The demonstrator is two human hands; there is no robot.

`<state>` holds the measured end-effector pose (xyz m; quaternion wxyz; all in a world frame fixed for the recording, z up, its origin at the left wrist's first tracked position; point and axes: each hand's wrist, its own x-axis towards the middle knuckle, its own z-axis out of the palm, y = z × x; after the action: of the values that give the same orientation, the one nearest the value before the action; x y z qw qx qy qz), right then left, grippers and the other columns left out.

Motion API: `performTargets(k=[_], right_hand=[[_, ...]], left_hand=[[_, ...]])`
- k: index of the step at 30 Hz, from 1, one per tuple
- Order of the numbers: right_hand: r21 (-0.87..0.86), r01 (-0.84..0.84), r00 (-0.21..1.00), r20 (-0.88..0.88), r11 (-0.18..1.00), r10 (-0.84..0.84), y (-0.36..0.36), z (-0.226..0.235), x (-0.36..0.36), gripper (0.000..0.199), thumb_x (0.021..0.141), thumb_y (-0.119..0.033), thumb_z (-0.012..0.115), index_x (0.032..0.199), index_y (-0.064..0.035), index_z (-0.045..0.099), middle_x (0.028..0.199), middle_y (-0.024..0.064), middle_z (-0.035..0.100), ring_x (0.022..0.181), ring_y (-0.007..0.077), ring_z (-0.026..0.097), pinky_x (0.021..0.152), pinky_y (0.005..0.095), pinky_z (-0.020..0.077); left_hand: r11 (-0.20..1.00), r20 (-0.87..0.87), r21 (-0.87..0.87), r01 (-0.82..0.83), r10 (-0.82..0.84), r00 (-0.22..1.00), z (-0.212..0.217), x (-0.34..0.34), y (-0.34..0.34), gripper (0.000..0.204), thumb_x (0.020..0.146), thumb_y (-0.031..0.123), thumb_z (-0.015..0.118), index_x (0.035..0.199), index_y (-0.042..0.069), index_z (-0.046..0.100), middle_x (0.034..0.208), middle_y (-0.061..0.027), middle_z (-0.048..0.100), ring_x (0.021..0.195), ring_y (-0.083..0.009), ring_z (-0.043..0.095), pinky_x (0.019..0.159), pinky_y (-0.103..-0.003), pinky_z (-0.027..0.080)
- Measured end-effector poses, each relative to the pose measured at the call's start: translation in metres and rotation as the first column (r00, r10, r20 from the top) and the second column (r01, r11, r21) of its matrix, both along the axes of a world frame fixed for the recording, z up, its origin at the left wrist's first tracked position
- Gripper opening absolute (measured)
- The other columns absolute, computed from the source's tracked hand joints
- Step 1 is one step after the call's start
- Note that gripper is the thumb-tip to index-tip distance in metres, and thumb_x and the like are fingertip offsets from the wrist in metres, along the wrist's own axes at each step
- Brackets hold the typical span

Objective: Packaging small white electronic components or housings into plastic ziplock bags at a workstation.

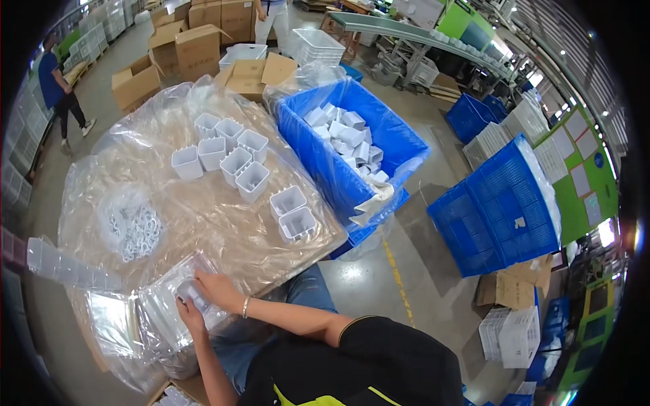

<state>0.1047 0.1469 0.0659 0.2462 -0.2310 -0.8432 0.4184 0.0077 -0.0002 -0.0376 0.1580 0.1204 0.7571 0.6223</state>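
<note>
At the near edge of the film-covered table (pixel 284 260), my left hand (pixel 191 317) and my right hand (pixel 218 291) are both closed on a small white plastic container (pixel 192 295). Stacked clear plastic bags (pixel 162 308) lie under and beside it; whether the container sits inside one, I cannot tell. Farther up stands a group of white square plastic containers (pixel 212 153), and a pair of them (pixel 298 223) is nearer the right edge. A heap of white plastic hooks (pixel 139 229) lies in a clear bag at the left.
Beside the table's right edge stands a blue bin (pixel 305 159) of white containers (pixel 345 132). Stacked blue crates (pixel 497 203) rise farther right. Open cardboard boxes (pixel 196 51) stand behind the table. A person (pixel 54 78) walks at far left; another (pixel 273 20) stands at the back.
</note>
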Motion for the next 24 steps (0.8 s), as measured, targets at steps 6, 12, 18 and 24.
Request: performTargets(k=[6, 12, 18, 24], right_hand=[[0.020, 0.032, 0.998, -0.063, 0.999, -0.031, 0.022, -0.001, 0.001, 0.015, 0.091, -0.021, 0.056, 0.094, -0.0064, 0.055, 0.073, 0.0190, 0.062, 0.069, 0.0392, 0.062, 0.060, 0.0484, 0.0478], [0.080, 0.007, 0.996, -0.091, 0.997, 0.000, 0.013, 0.019, -0.004, 0.011, 0.090, -0.019, 0.056, 0.092, -0.0080, 0.059, 0.077, 0.0196, 0.063, 0.072, 0.0369, 0.064, 0.061, 0.0477, 0.0478], [0.305, -0.043, 0.989, -0.122, 0.951, 0.084, 0.060, 0.023, 0.003, 0.018, 0.089, -0.012, 0.054, 0.101, -0.0037, 0.063, 0.086, 0.0173, 0.066, 0.074, 0.0366, 0.064, 0.065, 0.0441, 0.0493], [0.213, -0.025, 0.982, -0.178, 0.977, 0.064, 0.061, 0.059, -0.004, 0.008, 0.087, -0.013, 0.062, 0.092, -0.0068, 0.065, 0.071, 0.0143, 0.063, 0.064, 0.0311, 0.063, 0.057, 0.0371, 0.0475]], left_hand=[[0.998, 0.177, -0.052, -0.041, 0.050, 0.983, 0.061, 0.013, 0.010, 0.033, 0.100, 0.020, 0.047, 0.117, -0.006, 0.059, 0.105, -0.0129, 0.067, 0.087, -0.0239, 0.065, 0.078, -0.035, 0.052], [0.906, -0.526, -0.328, -0.266, 0.058, 0.848, 0.136, 0.043, 0.014, 0.029, 0.086, -0.001, 0.054, 0.115, -0.002, 0.055, 0.073, -0.0147, 0.060, 0.066, -0.0259, 0.059, 0.063, -0.037, 0.047], [0.959, -0.615, -0.259, -0.119, -0.068, 0.786, 0.102, 0.011, 0.026, 0.007, 0.082, -0.003, 0.053, 0.089, -0.003, 0.051, 0.123, -0.0244, 0.054, 0.103, -0.0411, 0.055, 0.081, -0.045, 0.044], [0.989, -0.325, -0.130, -0.074, 0.028, 0.945, 0.161, 0.028, 0.029, 0.022, 0.088, 0.001, 0.052, 0.109, -0.002, 0.054, 0.068, -0.0053, 0.048, 0.056, -0.0104, 0.041, 0.052, -0.028, 0.035]])
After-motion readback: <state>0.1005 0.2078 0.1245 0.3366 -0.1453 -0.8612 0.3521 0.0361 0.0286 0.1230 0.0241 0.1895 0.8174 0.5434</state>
